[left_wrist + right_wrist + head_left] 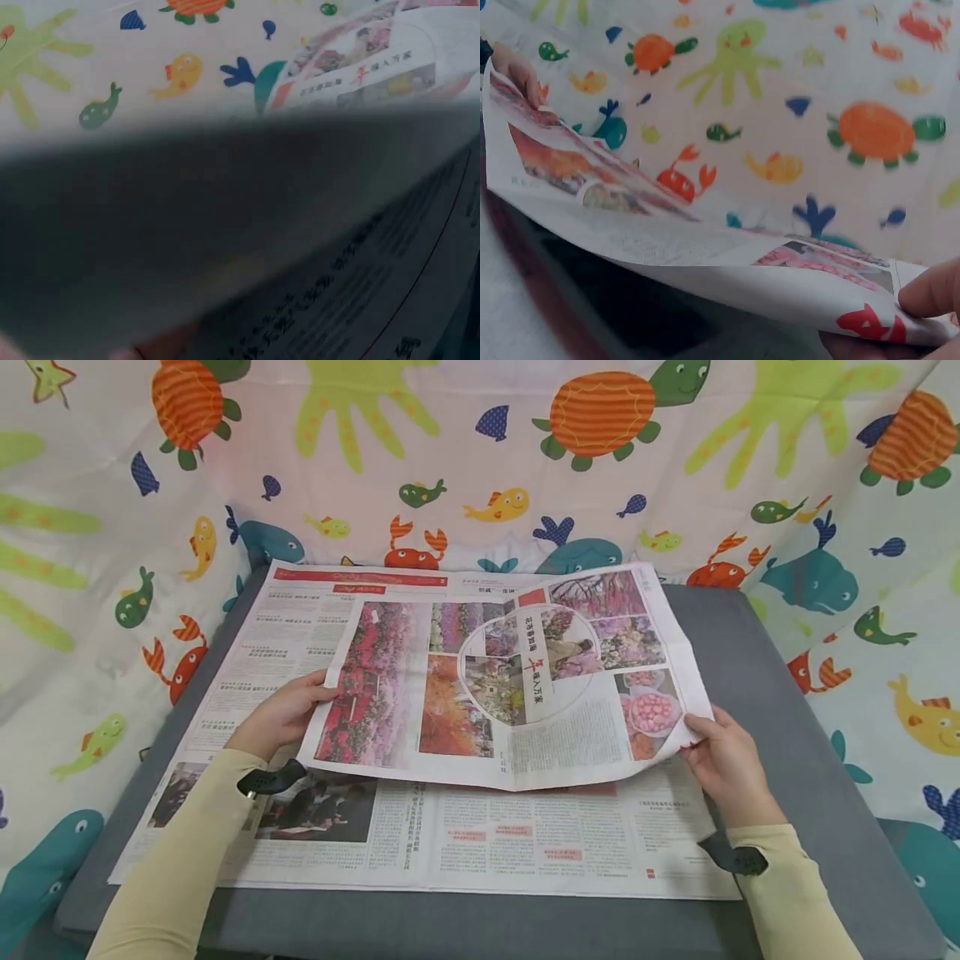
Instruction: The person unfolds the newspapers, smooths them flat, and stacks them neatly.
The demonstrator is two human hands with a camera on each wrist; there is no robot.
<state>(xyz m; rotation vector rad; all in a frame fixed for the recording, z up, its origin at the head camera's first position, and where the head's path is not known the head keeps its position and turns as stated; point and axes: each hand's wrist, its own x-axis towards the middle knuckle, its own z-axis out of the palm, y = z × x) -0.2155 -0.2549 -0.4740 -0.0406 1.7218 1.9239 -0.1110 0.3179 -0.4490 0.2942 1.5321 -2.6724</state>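
Between both hands a newspaper sheet with colour flower photos is held up by its left and right edges. My left hand grips the left edge, thumb on top. At the lower right corner my right hand pinches the paper, and the edge curls there. In the right wrist view the thumb presses on top with fingers below the sheet. Under the held sheet lies a larger spread newspaper, partly covered by it. A dark blurred underside of paper fills most of the left wrist view.
The newspapers are over a grey table. Behind and at both sides hangs a white cloth printed with sea animals. Black straps sit on both wrists over pale sleeves.
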